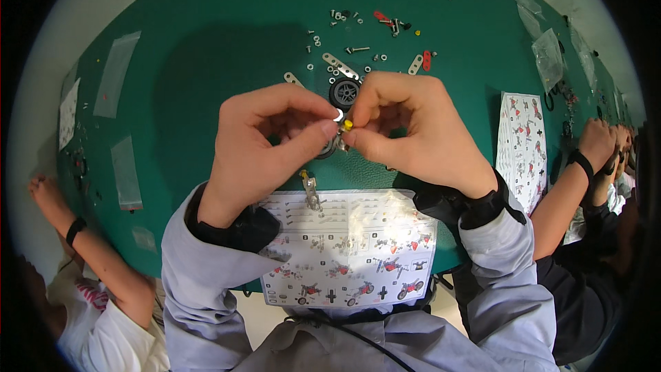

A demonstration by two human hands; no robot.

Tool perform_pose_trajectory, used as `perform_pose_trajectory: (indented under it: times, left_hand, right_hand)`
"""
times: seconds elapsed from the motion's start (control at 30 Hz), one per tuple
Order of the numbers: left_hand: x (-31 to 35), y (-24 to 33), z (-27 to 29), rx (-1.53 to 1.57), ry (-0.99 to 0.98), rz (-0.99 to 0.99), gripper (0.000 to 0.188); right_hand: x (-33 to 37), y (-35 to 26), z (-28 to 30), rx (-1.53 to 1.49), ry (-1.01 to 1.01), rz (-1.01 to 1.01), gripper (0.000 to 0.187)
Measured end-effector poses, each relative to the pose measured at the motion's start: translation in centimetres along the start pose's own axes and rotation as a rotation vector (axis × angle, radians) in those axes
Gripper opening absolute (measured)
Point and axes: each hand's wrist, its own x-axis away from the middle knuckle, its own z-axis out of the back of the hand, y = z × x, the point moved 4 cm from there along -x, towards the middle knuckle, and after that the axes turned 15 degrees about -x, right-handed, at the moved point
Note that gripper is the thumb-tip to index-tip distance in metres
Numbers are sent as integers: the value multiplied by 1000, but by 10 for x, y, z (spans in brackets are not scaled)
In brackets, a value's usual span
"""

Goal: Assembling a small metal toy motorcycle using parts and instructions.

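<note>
Left hand (265,145): thumb and index come right up to the right hand's fingertips; whether they grip anything, I cannot tell.
Right hand (410,131): thumb and index pinch a yellow piece (348,125), right there between the two hands!
Metal part (342,143): just below that piece, at the right thumb's tip, partly hidden.
Black wheel (344,92): just beyond the fingertips.
Loose bolts (358,49): farther beyond the fingers.
Instruction sheet (351,251): nearer the body than both hands.

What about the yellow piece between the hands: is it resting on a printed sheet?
No, the yellow piece is at the tips of the right hand, above the green table.
</note>
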Motion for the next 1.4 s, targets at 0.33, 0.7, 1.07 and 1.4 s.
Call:
perform_pose_trajectory:
  times: [0.33, 0.7, 1.07, 1.4]
  left_hand:
    - [0, 0, 0, 166, 33, -88, 20]
    - [0, 2, -9, 498, -170, 66, 35]
    - [0, 4, -7, 332, 31, -88, 28]
    - [-2, 1, -9, 188, 137, -98, 28]
  right_hand:
    - [2, -17, -1, -13, 103, 263, 10]
    - [7, -29, 1, 24, -13, 466, 7]
    - [3, -21, 4, -67, -18, 332, 17]
    - [5, -6, 13, -286, 172, 47, 13]
